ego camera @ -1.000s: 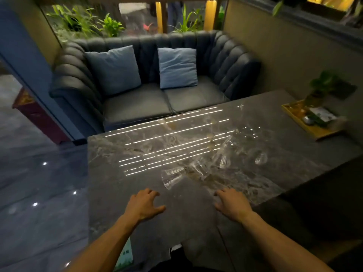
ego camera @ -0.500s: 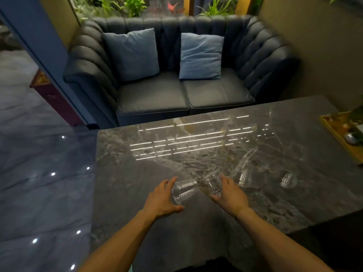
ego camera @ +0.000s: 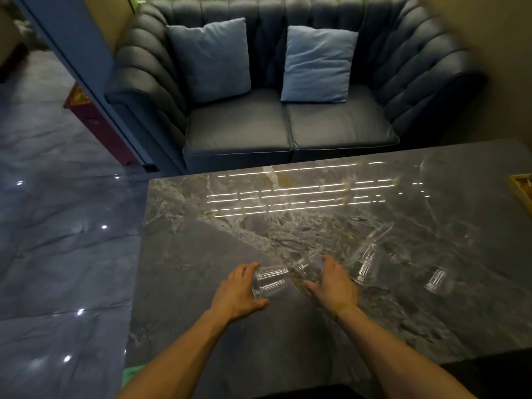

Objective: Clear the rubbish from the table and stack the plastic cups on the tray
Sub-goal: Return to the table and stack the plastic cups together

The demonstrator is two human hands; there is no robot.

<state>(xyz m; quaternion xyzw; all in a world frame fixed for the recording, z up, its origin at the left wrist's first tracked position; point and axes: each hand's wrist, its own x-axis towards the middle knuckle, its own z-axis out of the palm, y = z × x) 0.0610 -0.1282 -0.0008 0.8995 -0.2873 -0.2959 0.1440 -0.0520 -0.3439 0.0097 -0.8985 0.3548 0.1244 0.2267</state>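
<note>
Several clear plastic cups lie on their sides on the grey marble table [ego camera: 288,355]. My left hand [ego camera: 237,292] wraps its fingers and thumb around the leftmost cup [ego camera: 270,282]. My right hand [ego camera: 334,285] closes on a second cup [ego camera: 311,266] just right of it. Another cup [ego camera: 365,264] lies right of my right hand, with a fourth cup [ego camera: 437,280] further right and one more cup [ego camera: 380,233] behind. Only a corner of the yellow wooden tray [ego camera: 522,187] shows at the table's far right edge.
A dark blue sofa [ego camera: 288,122] with two blue cushions stands behind the table's far edge. Glossy floor tiles [ego camera: 66,254] lie to the left. Something green [ego camera: 131,374] shows below the table's near left corner.
Both hands moved forward from the near part of the table and closed around the two nearest cups. The view has tilted down and shifted left, so most of the tray left the frame.
</note>
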